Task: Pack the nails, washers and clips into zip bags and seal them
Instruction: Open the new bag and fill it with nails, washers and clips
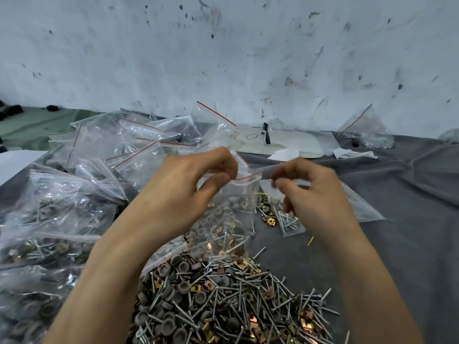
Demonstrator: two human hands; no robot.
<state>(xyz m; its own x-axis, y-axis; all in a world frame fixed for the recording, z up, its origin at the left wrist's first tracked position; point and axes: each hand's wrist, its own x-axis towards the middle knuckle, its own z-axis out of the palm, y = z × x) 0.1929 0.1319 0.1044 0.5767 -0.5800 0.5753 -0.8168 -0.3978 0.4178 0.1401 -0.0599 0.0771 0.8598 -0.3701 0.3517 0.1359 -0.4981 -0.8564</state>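
1. The left hand is pinching the top left edge of a clear zip bag between thumb and curled fingers.
2. The right hand, slightly blurred, is pinching the right end of the same edge, fingers curled in close.
3. The bag is hanging between both hands above the grey cloth, showing a red line along its mouth and holding grey washers, silver nails and coppery clips.
4. A loose pile of the same hardware is lying just below it.
5. Filled bags are lying heaped at the left.
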